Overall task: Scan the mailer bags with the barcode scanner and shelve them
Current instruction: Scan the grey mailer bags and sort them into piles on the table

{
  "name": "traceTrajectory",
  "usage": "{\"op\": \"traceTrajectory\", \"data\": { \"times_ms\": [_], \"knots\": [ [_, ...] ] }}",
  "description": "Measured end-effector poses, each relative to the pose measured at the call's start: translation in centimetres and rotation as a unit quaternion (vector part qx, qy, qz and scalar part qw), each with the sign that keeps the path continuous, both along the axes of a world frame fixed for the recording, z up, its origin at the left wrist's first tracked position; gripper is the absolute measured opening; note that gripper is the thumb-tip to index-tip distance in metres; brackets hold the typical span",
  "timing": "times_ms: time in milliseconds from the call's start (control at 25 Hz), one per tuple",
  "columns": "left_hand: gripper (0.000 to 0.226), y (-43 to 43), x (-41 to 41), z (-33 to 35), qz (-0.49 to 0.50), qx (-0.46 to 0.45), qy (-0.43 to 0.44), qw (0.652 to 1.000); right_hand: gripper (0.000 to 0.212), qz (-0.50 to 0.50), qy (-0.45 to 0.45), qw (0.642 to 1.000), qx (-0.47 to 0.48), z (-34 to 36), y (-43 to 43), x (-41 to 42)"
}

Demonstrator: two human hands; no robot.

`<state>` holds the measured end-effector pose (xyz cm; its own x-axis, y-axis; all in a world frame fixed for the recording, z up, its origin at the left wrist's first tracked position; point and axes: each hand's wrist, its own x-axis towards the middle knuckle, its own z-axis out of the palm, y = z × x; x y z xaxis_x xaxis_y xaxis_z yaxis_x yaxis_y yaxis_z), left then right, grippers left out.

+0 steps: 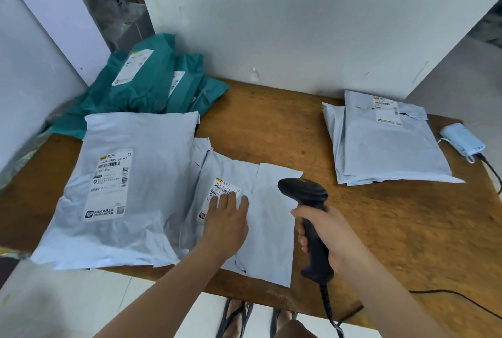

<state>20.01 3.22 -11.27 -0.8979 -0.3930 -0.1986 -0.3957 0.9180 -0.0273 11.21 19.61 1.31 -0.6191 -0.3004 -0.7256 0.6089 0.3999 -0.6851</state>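
mailer bag (pixel 269 229), pale grey-blue, the item being worked: it lies flat on the wooden table (pixel 380 229) at the near edge, straight ahead of me, with its long axis running from near to far. its left side meets the large pale bag (pixel 135 196) (which of the two overlaps the other i cannot tell). shipping label (pixel 226 186): on the bag's left half, face up, its lower part covered by fingertips. left hand (pixel 228 218): flat on the bag, fingers straight and slightly spread, pressing the film down just below the barcode; it grips nothing. right hand (pixel 330 231): fingers curled round the handle of the barcode scanner (pixel 308 196), which is held upright above the bag's right edge. the relation that matters: the label lies to the left of the scanner head and at about the same depth, and the nose points that way, so i judge that the right hand does the aiming and needs only a small tilt down and left. the left hand is nearer the label and is best used to keep it flat. risk, as i see it: the fingertips may mask the code. other stock: teal bags (pixel 152 85) heaped at far left, a stack of pale bags (pixel 388 145) at far right, and a small pale-blue device (pixel 461 139) beside that stack. no shelf is in view.
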Motion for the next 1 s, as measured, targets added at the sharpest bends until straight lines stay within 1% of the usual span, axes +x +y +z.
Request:
{"op": "traceTrajectory", "data": {
  "times_ms": [80,120,240,280,320,360,480,560,640,720,800,880,960,1000],
  "knots": [
    [0.066,-1.6,0.7,-2.2,0.002,-0.026,-0.019,0.999,0.013,-0.008,-0.001,1.0,0.0,0.1,0.5,-0.3],
    [0.072,-2.2,1.1,-3.3,0.008,-0.017,-0.021,1.0,0.011,-0.01,0.0,1.0,-0.002,0.2,0.7,-0.4],
    [0.085,-3.5,1.6,-4.6,0.04,0.052,-0.059,0.996,0.012,-0.01,-0.002,1.0,-0.004,0.4,1.0,-0.7],
    [0.088,-3.6,1.6,-4.7,0.053,0.065,-0.052,0.995,0.012,-0.011,-0.006,1.0,-0.003,0.3,1.0,-0.7],
    [0.089,-3.7,1.6,-4.8,0.058,0.063,-0.025,0.996,0.011,-0.01,-0.009,1.0,-0.003,0.3,1.0,-0.8],
    [0.09,-3.9,2.0,-5.3,0.057,0.052,-0.004,0.997,0.011,-0.005,-0.011,1.0,-0.003,0.3,1.0,-0.8],
    [0.091,-5.0,3.5,-5.8,0.062,0.045,-0.022,0.997,0.011,0.012,-0.016,1.0,-0.008,0.3,0.7,-1.0],
    [0.087,-5.8,4.4,-5.6,0.088,0.073,-0.062,0.992,0.012,0.02,-0.016,1.0,-0.015,0.3,0.6,-1.2],
    [0.085,-6.1,4.1,-5.7,0.107,0.091,-0.075,0.987,0.012,0.022,-0.013,1.0,-0.017,0.2,0.5,-1.4],
    [0.083,-5.7,3.4,-5.0,0.118,0.109,-0.058,0.985,0.012,0.019,-0.015,1.0,-0.019,0.3,0.6,-1.5],
    [0.079,-4.8,2.7,-5.6,0.086,0.1,-0.029,0.991,0.012,0.005,-0.016,0.999,-0.028,0.4,1.1,-1.7],
    [0.078,-3.8,1.9,-6.8,0.065,0.104,-0.057,0.991,0.012,-0.013,-0.018,0.999,-0.037,0.6,2.2,-2.3],
    [0.083,-3.4,1.3,-7.8,0.072,0.094,-0.076,0.99,0.011,-0.029,-0.019,0.998,-0.045,0.8,3.5,-3.2],
    [0.09,-3.2,0.5,-7.8,0.087,0.096,-0.074,0.989,0.012,-0.037,-0.019,0.998,-0.049,0.9,4.4,-3.9]
  ]
}}
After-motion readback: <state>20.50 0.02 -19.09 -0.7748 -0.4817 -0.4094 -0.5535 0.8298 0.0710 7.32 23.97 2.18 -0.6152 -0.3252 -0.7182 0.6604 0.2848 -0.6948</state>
